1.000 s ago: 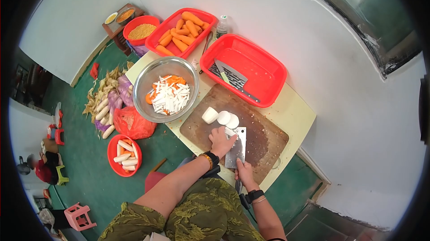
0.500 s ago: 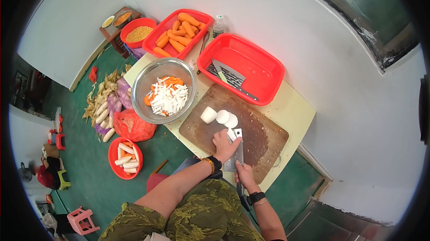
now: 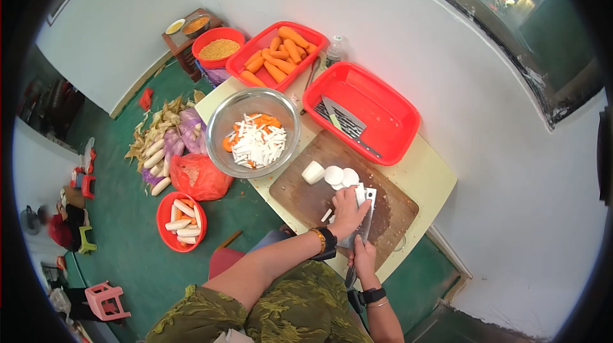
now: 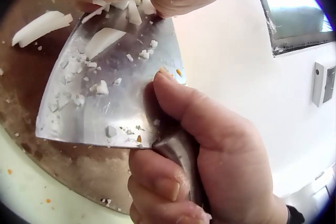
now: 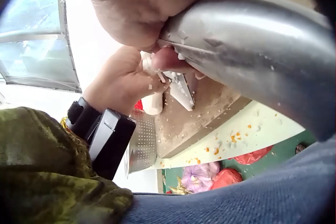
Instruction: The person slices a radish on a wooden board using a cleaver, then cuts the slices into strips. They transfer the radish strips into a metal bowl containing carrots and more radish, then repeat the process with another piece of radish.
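On the cutting board (image 3: 297,185), the right hand (image 3: 364,259) grips 1 cleaver (image 4: 128,95); the left hand (image 3: 348,210) touches white pieces (image 3: 361,194), its hold unclear, right of 1 white chunk (image 3: 313,172).

we see a room with plain white walls (image 3: 504,215), paler where daylight catches them, meeting in a corner beyond the pale yellow table (image 3: 433,180). below us spreads a green floor (image 3: 249,212), edged by a tan skirting (image 3: 142,86) along the left wall. at the upper right we have a dark-framed window (image 3: 511,1), bright outside light showing through its glass. a small brown wooden stand (image 3: 173,40) sits near the corner. to our left we find a dark opening (image 3: 54,97), a pink stool (image 3: 96,301) and a green stool (image 3: 85,239).
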`<state>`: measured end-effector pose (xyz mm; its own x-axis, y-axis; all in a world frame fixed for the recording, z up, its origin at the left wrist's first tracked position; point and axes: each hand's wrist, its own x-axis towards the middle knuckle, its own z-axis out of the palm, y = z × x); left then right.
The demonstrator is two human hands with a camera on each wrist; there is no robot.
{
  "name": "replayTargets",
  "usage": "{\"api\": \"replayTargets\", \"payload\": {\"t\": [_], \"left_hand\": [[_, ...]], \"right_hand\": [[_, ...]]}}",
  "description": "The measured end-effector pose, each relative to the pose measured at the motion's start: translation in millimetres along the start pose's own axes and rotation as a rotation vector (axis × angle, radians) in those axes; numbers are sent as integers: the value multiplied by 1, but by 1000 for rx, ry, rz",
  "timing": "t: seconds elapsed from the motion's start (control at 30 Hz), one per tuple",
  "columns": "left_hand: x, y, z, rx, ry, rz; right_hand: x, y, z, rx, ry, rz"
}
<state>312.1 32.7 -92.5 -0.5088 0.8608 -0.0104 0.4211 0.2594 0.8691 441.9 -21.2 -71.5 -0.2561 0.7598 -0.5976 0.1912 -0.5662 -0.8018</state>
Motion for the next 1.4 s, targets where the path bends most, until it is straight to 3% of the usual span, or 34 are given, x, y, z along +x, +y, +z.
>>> {"api": "replayTargets", "payload": {"t": [0.17,0.37,0.47,0.53,0.6,0.7,0.83,0.97,1.07,1.17,1.3,1.37,1.4], "left_hand": [[15,15,-26,-31,104,68],[58,-3,-95,-7,383,98],[84,-27,-134,33,569,75],[105,-52,-161,55,635,-37],[122,-78,-194,45,608,-175],[133,-126,-223,115,725,-179],[117,-127,-243,-44,688,-197],[92,-90,-229,-23,724,156],[64,-48,-227,164,535,396],[57,-41,-230,183,253,557],[79,-65,-238,366,270,589],[87,-80,-247,501,427,413],[91,-90,-249,566,502,325]], "right_hand": [[-2,-34,16,-73,-35,-116],[21,-75,74,-233,-182,-217],[36,-92,113,-333,-246,-319],[48,-98,135,-378,-295,-388],[53,-103,150,-346,-326,-371],[52,-115,161,-350,-339,-369],[56,-116,164,-291,-371,-306],[59,-116,166,-215,-378,-214],[66,-115,165,-190,-392,-198],[66,-124,169,-174,-420,-229],[69,-135,173,-153,-400,-238],[68,-141,170,-120,-376,-225],[65,-143,167,-213,-348,-304]]}}
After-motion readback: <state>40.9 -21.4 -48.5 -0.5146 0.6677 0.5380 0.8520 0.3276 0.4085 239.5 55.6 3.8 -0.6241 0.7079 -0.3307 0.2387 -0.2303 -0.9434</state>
